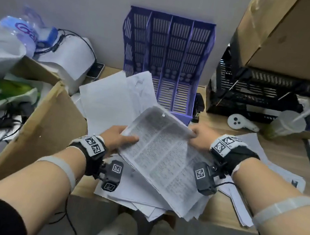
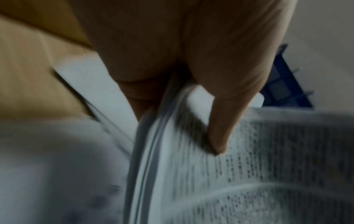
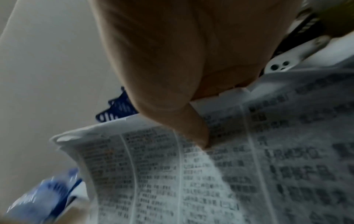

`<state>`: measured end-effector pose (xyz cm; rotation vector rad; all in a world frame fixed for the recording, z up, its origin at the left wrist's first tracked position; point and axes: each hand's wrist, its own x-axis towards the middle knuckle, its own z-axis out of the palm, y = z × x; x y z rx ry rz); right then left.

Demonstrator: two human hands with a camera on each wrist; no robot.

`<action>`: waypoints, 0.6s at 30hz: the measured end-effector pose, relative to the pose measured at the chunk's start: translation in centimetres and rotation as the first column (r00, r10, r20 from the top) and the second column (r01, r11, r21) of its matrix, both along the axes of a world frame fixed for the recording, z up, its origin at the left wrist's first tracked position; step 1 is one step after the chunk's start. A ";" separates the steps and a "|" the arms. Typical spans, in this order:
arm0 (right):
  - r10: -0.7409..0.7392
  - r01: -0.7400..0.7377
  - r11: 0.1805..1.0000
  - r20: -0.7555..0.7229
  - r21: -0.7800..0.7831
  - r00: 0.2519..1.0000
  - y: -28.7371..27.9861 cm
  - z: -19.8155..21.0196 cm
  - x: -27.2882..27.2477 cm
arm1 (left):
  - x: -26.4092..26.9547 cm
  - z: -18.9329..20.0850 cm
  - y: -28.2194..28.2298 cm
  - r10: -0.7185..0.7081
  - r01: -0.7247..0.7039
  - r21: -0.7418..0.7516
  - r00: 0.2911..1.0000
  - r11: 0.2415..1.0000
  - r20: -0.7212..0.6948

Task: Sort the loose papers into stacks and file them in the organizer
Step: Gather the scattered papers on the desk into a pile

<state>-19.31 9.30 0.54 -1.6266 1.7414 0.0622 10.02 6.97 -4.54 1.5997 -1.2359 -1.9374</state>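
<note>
Both hands, left [image 1: 116,138] and right [image 1: 201,136], pinch a printed paper stack [image 1: 161,155] before the purple organizer [image 1: 165,58].

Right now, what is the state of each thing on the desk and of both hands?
Printed stack: lifted, tilted, held at both sides.
Left hand: pinches the stack's left edge.
Right hand: pinches its far right corner.
Purple organizer: upright, slots look empty.
Loose papers: spread flat, unsorted.
Cardboard box: flap open.
</note>
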 end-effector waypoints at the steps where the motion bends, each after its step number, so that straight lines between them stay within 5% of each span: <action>1: 0.045 -0.045 0.999 -0.008 0.011 0.999 -0.2 -1.0 0.7 | 1.0 -0.6 1.0 -0.078 0.077 0.023 0.994 0.997 0.074; 3: 0.081 -0.081 0.997 -0.007 0.002 0.997 -0.3 -2.4 2.1 | 2.8 -1.9 3.0 -0.209 0.193 0.096 0.956 0.977 0.205; 6: -0.137 0.135 0.989 -0.036 -0.063 0.990 0.9 -5.1 2.2 | 5.0 -4.8 5.3 -0.253 0.202 0.171 0.889 0.964 0.381; 10: -0.337 0.404 0.894 -0.306 0.193 0.890 3.8 -8.7 -0.3 | 5.0 -6.5 7.3 -0.174 0.123 0.130 0.835 0.984 0.523; 13: -0.345 0.412 0.842 -0.240 0.348 0.908 5.8 -10.1 -1.3 | 3.2 -5.5 7.3 -0.171 0.128 0.115 0.806 0.985 0.567; 18: -0.511 0.470 0.808 0.027 0.355 0.859 7.8 -11.4 -2.5 | 1.1 -4.6 6.5 -0.238 0.176 0.163 0.798 0.971 0.554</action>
